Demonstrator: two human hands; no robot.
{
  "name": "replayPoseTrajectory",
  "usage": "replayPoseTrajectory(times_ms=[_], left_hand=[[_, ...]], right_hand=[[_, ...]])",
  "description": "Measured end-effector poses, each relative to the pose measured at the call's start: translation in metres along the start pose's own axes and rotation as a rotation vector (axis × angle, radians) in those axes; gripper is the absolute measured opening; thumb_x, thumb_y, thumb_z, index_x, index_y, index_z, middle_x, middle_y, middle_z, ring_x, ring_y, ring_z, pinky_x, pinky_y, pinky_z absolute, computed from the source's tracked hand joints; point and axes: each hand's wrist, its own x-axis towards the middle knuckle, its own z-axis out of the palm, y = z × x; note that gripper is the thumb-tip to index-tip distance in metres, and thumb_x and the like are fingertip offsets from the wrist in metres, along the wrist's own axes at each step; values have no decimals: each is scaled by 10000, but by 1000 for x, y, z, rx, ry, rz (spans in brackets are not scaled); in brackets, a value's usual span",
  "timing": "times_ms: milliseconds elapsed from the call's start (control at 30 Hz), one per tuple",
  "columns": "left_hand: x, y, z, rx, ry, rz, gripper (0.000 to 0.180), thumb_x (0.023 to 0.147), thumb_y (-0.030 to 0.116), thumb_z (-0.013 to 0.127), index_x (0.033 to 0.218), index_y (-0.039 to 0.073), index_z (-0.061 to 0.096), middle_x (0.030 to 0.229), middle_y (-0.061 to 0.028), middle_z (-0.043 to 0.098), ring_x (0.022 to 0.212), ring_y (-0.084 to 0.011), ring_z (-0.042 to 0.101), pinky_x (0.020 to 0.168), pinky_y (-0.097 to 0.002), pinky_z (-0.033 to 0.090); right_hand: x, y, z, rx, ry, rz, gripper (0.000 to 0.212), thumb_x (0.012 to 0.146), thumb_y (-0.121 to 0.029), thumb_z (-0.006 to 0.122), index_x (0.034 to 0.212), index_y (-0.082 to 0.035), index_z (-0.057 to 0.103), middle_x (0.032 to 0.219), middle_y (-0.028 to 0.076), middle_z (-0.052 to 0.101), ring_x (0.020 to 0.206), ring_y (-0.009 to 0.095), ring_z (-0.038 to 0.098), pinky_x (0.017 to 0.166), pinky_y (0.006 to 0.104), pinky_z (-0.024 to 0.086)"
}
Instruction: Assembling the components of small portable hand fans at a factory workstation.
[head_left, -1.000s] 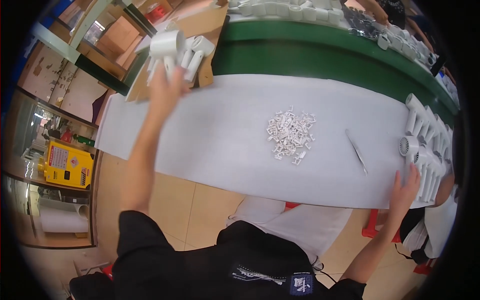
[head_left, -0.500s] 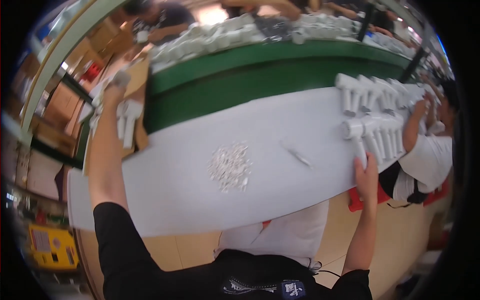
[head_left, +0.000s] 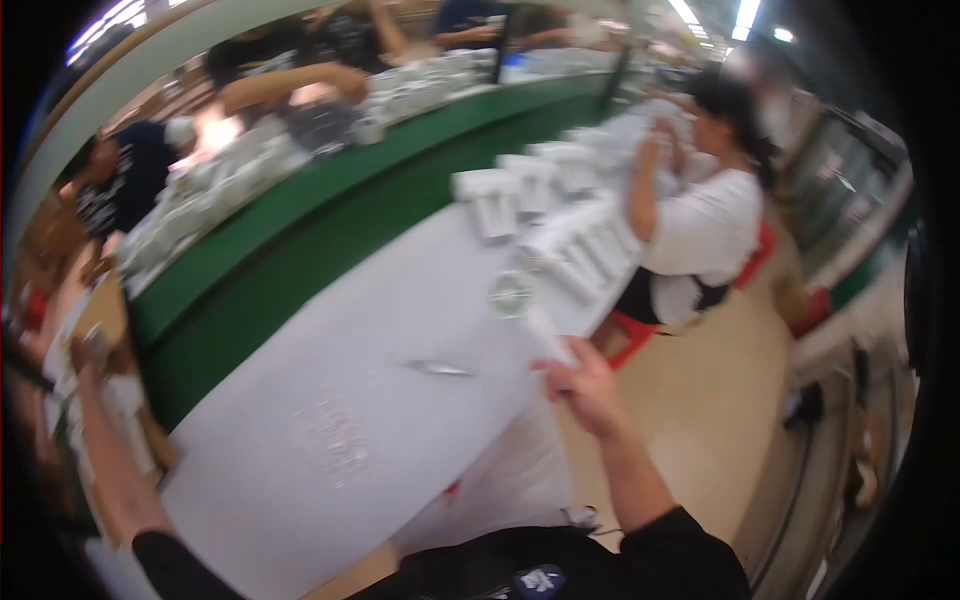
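My right hand (head_left: 590,385) is closed round the handle of a white hair-dryer-shaped device (head_left: 541,332). Its round, grilled head points away from me, above the white tabletop (head_left: 400,430). At far left my left hand (head_left: 88,352) reaches over a cardboard box (head_left: 103,305) and grips a pale, blurred white piece (head_left: 97,338). More white pieces (head_left: 125,395) lie in that box. Between my arms, tweezers (head_left: 440,368) rest on the table beside a scatter of tiny white parts (head_left: 335,435).
Rows of similar white devices (head_left: 575,250) stand at the table's far right end. There a seated person in a white shirt (head_left: 705,220) works. A green ledge (head_left: 300,260) runs along the back, with heaped white parts (head_left: 215,190) beyond it and other people behind.
My view has swung to the right. The right hand has lifted the white device from beside the row and brought it nearer. My left hand stays at the box.
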Motion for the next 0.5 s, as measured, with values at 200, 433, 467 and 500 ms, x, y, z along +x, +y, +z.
replayPoseTrajectory(times_ms=[200, 433, 467, 500], left_hand=[[-9, 54, 29, -373, 178, -191, 262, 874, 258, 548, 930, 11, 614, 883, -181, 630, 815, -273, 628, 669, -386, 490], [-107, 365, -175, -1130, 447, 45, 177, 887, 225, 577, 951, 65, 616, 807, -7, 573, 731, -102, 542, 645, -230, 424], [-185, 411, -252, -1384, 2, 278, 191, 895, 221, 586, 1008, 68, 604, 834, -18, 580, 740, -95, 541, 657, -223, 432], [-237, 441, -266, -1560, -188, 336, 215, 893, 207, 595, 1029, 41, 588, 886, -39, 604, 781, -113, 569, 687, -230, 452]], right_hand=[[7, 0, 34, 24, -292, 11, 295, 917, -167, 573, 1160, -29, 478, 984, 66, 617, 661, 79, 523, 601, 225, 416], [-19, 4, 45, 7, -292, -22, 364, 906, -188, 595, 1196, -40, 432, 858, 12, 544, 645, 66, 504, 574, 221, 430], [-25, 9, 58, 6, -349, -28, 367, 909, -197, 593, 1200, -46, 428, 863, 11, 534, 647, 67, 503, 576, 223, 431], [-27, 21, 71, -67, -388, -95, 364, 911, -204, 591, 1195, -54, 418, 874, 11, 518, 662, 70, 503, 579, 227, 430]])
